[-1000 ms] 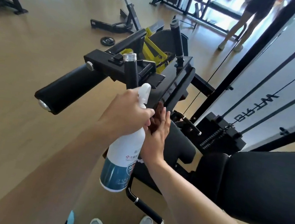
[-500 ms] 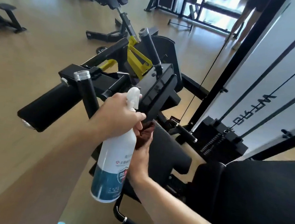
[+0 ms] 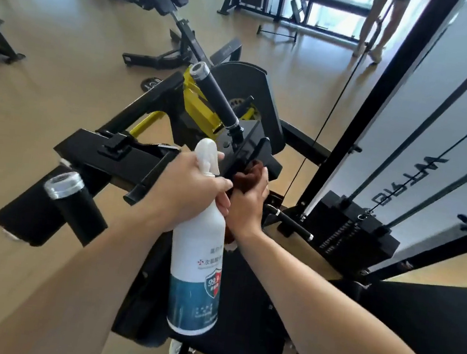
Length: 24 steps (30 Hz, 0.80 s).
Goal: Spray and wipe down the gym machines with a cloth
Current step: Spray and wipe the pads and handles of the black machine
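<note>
The spray bottle (image 3: 196, 263) is gripped at the neck by the left hand (image 3: 186, 188) – the brown cloth (image 3: 248, 175) is pressed to the black machine bracket (image 3: 254, 153) by the right hand (image 3: 248, 205), fingers curled round it – the hanging bottle could be knocked against the frame

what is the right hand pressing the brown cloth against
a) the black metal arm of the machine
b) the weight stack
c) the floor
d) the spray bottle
a: the right hand holds the cloth up against the black arm of the machine just below the handle, while the left hand holds the bottle apart from it.
</note>
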Each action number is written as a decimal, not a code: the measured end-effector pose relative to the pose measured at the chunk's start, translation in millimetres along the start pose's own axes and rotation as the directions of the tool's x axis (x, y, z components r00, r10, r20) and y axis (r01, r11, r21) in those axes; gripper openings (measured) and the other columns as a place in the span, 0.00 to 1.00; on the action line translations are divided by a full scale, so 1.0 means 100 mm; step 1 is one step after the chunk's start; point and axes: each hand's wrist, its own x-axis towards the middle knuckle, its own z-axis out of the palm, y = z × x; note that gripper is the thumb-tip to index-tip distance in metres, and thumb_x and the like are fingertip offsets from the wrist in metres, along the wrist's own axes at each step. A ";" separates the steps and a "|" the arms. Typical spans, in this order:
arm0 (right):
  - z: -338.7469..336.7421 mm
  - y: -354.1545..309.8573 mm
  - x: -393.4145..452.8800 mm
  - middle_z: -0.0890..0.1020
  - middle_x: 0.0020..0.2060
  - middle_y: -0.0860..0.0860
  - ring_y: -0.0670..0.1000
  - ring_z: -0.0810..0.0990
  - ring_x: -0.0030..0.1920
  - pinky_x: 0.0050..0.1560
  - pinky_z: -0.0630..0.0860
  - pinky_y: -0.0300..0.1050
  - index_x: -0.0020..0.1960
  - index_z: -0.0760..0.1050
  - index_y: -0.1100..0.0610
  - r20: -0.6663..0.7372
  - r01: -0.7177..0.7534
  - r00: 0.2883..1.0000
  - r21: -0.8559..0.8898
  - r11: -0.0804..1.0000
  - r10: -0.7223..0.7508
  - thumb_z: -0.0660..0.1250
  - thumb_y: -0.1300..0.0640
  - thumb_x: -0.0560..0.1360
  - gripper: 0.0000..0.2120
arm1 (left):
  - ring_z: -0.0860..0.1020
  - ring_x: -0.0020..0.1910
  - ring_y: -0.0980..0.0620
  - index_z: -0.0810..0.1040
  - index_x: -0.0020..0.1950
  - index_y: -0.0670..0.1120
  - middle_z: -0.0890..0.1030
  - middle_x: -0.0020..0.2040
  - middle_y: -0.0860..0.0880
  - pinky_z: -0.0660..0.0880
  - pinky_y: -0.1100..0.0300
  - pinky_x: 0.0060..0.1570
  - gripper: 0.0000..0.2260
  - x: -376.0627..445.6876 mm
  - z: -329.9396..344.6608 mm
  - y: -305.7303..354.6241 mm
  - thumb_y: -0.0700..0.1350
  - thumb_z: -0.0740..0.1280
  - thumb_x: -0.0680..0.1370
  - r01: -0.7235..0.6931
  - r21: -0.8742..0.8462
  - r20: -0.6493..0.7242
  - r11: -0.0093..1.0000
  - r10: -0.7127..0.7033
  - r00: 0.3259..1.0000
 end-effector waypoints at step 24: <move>-0.14 -0.12 -0.12 0.50 0.84 0.44 0.51 0.57 0.81 0.72 0.61 0.39 0.83 0.59 0.43 0.068 0.128 0.990 -0.078 0.989 -0.123 0.59 0.70 0.80 0.37 | 0.86 0.36 0.48 0.77 0.67 0.46 0.86 0.36 0.45 0.81 0.53 0.48 0.17 -0.23 -0.01 -0.24 0.37 0.69 0.78 0.036 -0.100 -0.103 0.994 -0.046 0.994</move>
